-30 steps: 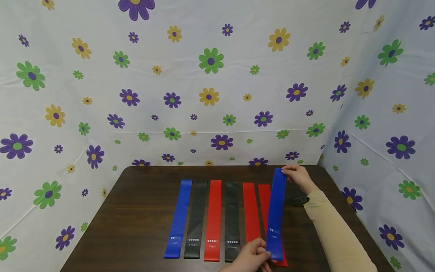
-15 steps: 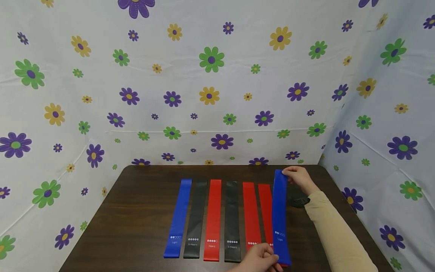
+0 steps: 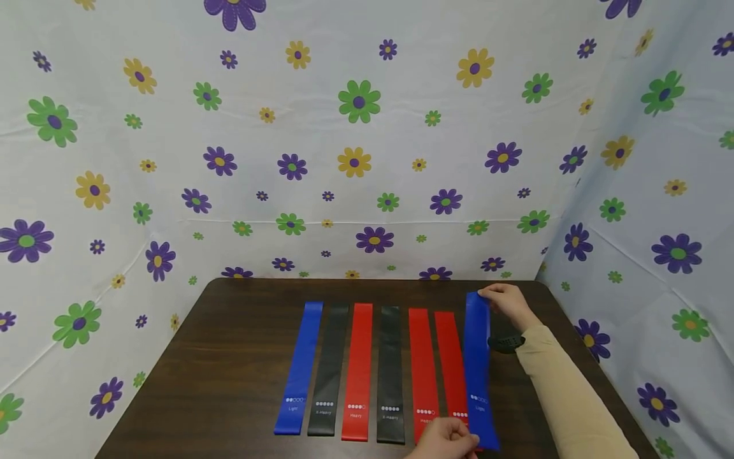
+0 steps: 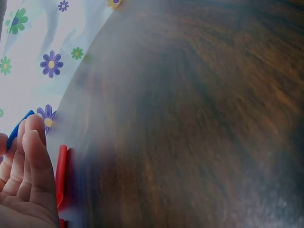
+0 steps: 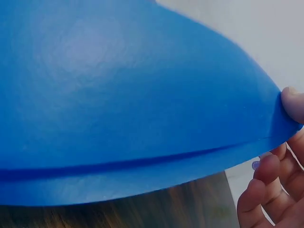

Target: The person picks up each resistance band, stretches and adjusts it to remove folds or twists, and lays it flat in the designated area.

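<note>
Both hands stretch out a blue resistance band (image 3: 478,363) marked "Light" at the right end of a row of bands. My right hand (image 3: 507,302) pinches its far end between thumb and fingers; in the right wrist view the blue band (image 5: 142,104) fills most of the picture, its two layers slightly apart. At the near end my left hand (image 3: 444,440) pinches the lower corner. In the left wrist view, a bit of blue shows at the fingertips of the left hand (image 4: 28,175). The nearest red band (image 3: 451,357) lies just left of the blue one, its near end partly hidden.
Left of it lie another red band (image 3: 423,363), a black band (image 3: 390,370), a red "Heavy" band (image 3: 359,370), a black "X-Heavy" band (image 3: 328,370) and a blue "Light" band (image 3: 299,370). They rest on a dark wooden table (image 3: 229,357) before a flowered curtain (image 3: 321,140).
The held blue band has shifted right and a little nearer, off the rightmost red band it covered before. Both hands moved with it, the left one more.
</note>
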Tool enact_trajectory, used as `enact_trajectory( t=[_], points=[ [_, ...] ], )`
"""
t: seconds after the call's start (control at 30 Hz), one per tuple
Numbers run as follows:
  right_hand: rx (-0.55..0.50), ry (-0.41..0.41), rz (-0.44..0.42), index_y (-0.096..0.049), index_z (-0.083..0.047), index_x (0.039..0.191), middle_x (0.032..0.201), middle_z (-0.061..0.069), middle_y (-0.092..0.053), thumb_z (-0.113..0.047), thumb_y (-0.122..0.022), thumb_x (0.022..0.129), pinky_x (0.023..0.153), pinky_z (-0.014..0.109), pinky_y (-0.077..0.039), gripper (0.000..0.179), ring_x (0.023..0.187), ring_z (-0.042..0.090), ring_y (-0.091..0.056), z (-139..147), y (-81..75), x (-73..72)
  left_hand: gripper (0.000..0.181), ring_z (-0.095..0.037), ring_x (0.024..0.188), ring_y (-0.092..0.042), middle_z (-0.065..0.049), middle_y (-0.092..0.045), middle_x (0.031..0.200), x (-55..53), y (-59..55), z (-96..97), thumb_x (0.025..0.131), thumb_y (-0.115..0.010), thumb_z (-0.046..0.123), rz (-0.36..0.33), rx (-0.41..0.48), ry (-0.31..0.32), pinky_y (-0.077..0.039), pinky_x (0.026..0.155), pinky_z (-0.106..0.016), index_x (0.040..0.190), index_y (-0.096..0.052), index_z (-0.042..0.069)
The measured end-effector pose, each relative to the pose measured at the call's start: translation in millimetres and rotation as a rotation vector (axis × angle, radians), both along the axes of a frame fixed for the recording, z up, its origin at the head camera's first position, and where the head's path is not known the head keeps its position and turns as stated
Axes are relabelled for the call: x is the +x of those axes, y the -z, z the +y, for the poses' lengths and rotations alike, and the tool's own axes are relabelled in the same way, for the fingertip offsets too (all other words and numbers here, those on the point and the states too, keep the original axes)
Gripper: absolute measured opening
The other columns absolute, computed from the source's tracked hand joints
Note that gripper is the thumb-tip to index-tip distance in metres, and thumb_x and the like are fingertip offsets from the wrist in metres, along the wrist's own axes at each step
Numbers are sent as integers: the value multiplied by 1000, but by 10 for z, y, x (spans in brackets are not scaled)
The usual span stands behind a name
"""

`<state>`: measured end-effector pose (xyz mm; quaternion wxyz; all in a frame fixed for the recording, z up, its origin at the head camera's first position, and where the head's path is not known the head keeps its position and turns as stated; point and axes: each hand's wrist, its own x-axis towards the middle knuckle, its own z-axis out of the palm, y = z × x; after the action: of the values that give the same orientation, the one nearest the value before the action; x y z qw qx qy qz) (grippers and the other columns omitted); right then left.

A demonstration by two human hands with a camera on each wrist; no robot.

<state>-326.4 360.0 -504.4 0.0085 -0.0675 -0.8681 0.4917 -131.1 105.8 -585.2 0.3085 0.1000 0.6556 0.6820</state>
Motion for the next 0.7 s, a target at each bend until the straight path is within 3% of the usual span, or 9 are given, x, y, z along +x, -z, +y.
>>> enact_trajectory(
  t=[0.3, 0.7],
  points=[
    [0, -4, 15, -63, 7, 111, 86, 5, -63, -30, -65, 92, 66, 29, -48, 41, 73, 17, -55, 61, 7, 9, 20, -5, 53, -55, 0, -66, 64, 6, 22, 39, 90, -67, 23, 36, 2, 14, -39, 47, -16, 74, -65, 11],
    [-38, 5, 8, -63, 8, 110, 81, 1, -62, -23, -63, 93, 65, 28, -48, 35, 71, 16, -55, 82, 10, 37, 17, -5, 52, -50, 5, -59, 59, 7, -10, 114, 88, -68, 22, 30, -50, 43, -36, 48, -19, 74, -65, 13]
  ],
)
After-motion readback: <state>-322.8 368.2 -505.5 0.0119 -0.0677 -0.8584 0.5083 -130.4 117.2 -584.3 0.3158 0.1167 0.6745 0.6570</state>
